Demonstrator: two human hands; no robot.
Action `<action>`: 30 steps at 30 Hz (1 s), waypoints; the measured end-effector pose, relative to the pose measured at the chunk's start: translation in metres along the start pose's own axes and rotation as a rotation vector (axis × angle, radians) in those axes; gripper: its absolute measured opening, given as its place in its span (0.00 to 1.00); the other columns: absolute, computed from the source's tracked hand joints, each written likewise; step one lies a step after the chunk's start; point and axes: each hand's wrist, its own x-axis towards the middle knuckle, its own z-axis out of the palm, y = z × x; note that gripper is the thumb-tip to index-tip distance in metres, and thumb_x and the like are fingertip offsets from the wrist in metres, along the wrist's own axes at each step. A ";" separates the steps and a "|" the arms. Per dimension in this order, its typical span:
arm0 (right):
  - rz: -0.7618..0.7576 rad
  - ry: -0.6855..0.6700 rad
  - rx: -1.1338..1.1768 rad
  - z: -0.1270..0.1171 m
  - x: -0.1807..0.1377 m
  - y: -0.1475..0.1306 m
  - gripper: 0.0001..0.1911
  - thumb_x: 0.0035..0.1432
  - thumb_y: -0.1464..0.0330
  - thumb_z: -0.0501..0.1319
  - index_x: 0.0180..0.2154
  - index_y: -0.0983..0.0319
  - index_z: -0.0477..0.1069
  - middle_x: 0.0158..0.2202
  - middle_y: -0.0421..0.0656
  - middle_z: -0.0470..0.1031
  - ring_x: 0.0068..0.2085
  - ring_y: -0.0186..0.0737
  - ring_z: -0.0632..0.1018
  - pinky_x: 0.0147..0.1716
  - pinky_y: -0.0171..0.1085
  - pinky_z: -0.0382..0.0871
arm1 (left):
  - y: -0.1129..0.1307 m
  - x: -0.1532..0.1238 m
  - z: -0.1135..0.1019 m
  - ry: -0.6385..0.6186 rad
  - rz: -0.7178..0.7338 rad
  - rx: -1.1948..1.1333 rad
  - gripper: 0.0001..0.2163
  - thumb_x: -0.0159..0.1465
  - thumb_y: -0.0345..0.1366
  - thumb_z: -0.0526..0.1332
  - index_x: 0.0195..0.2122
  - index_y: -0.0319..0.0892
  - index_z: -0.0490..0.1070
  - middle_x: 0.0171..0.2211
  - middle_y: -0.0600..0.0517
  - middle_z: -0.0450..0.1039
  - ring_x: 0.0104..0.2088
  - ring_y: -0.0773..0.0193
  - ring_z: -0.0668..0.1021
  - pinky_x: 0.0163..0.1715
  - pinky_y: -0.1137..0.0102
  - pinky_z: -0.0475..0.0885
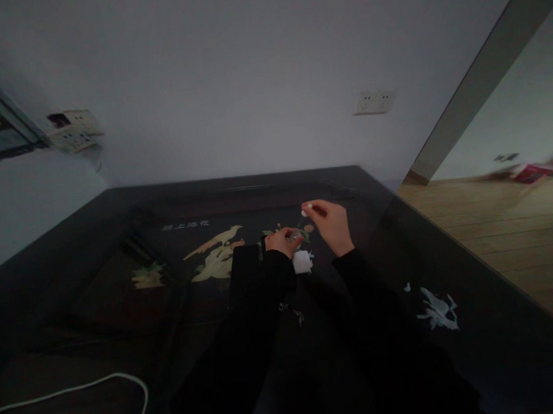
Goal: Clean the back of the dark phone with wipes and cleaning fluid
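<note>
My left hand (281,242) is closed round a small clear container (296,236), low over the dark table. To its right and a little higher, my right hand (330,221) pinches a small white thing (304,213) between thumb and fingertips; a faint thin line seems to run down from it toward the container. Just below the container lies a white square pad (302,262), perhaps cotton or tissue. Partly under my left sleeve is a flat black case (245,264). Nearer to me lies a small silvery chain (292,311). The exact kind of the pinched thing is too small to tell.
The glossy dark tabletop (359,363) bears inlaid bird and flower pictures (218,256). A white cable (113,376) curves across the front left. Sockets (373,102) sit on the wall behind. A wooden floor (504,232) shows beyond the table's right edge.
</note>
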 end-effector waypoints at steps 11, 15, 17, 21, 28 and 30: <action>0.105 -0.141 0.242 -0.004 -0.035 0.024 0.11 0.48 0.63 0.60 0.29 0.65 0.73 0.28 0.46 0.77 0.31 0.40 0.78 0.32 0.36 0.71 | -0.002 0.001 0.001 0.015 0.008 -0.038 0.16 0.52 0.47 0.62 0.38 0.45 0.72 0.34 0.54 0.76 0.38 0.64 0.76 0.41 0.72 0.64; 0.086 -0.173 0.203 0.007 -0.038 0.031 0.10 0.48 0.63 0.60 0.26 0.64 0.73 0.25 0.43 0.76 0.29 0.39 0.77 0.30 0.34 0.69 | -0.001 -0.001 -0.001 0.012 0.017 -0.047 0.16 0.53 0.48 0.60 0.38 0.45 0.73 0.35 0.54 0.77 0.38 0.64 0.76 0.41 0.71 0.64; 0.073 -0.173 0.171 0.010 -0.040 0.031 0.09 0.48 0.64 0.61 0.25 0.63 0.73 0.25 0.43 0.76 0.28 0.39 0.76 0.29 0.34 0.68 | -0.001 -0.001 -0.001 0.007 0.021 -0.048 0.16 0.53 0.48 0.60 0.39 0.45 0.72 0.35 0.53 0.77 0.38 0.64 0.76 0.41 0.71 0.64; 0.070 -0.147 0.123 0.013 -0.044 0.031 0.09 0.47 0.64 0.61 0.24 0.63 0.74 0.22 0.42 0.75 0.27 0.39 0.75 0.27 0.34 0.66 | -0.002 0.000 0.000 -0.002 0.025 -0.049 0.16 0.52 0.47 0.61 0.39 0.45 0.72 0.35 0.53 0.77 0.38 0.64 0.76 0.41 0.71 0.64; 0.070 -0.072 0.213 -0.009 -0.026 0.011 0.12 0.52 0.62 0.58 0.31 0.64 0.74 0.30 0.44 0.78 0.31 0.39 0.77 0.31 0.35 0.70 | -0.003 0.001 0.002 0.011 0.013 -0.050 0.16 0.51 0.48 0.62 0.38 0.47 0.73 0.33 0.55 0.76 0.36 0.64 0.76 0.40 0.71 0.63; 0.045 0.010 0.236 -0.014 -0.017 0.000 0.14 0.53 0.62 0.57 0.34 0.65 0.73 0.33 0.46 0.77 0.34 0.39 0.78 0.35 0.36 0.70 | -0.002 0.000 0.002 0.022 0.008 -0.045 0.16 0.50 0.48 0.62 0.37 0.47 0.73 0.33 0.54 0.76 0.36 0.64 0.75 0.39 0.71 0.63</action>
